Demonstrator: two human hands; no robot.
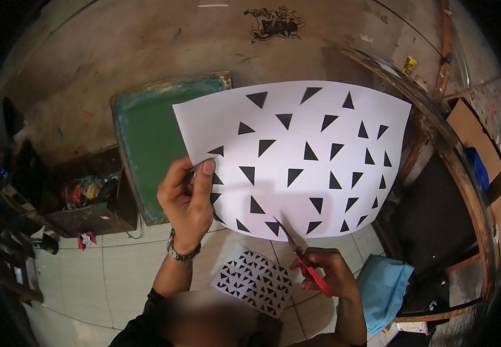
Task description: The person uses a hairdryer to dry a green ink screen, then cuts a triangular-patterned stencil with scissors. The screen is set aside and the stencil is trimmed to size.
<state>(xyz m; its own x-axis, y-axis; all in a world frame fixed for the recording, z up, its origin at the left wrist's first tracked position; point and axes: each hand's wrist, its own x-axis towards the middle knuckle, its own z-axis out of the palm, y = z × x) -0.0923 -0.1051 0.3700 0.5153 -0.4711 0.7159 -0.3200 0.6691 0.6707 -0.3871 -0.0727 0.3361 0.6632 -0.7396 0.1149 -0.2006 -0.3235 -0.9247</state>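
Observation:
My left hand (188, 194) pinches the left edge of a large white sheet of paper (285, 162) printed with scattered black triangles, thumb on the front and fingers behind. The sheet is held up and bows slightly, its lower edge curved. In my right hand (331, 272) is a pair of scissors (305, 263) with red handles. The blades point up and left and overlap the sheet's lower edge near a black triangle; I cannot tell whether they touch the paper. Below lies a smaller white sheet (253, 281) with denser black triangles.
A green framed board (155, 136) stands behind the sheet on the left. Beside it is a wooden box (91, 217) with mixed items inside. On the right are a curved wooden frame (464, 179), a light blue bag or cloth (382, 289) and a cardboard box (474, 139). Pale tiles (123, 260) cover the floor.

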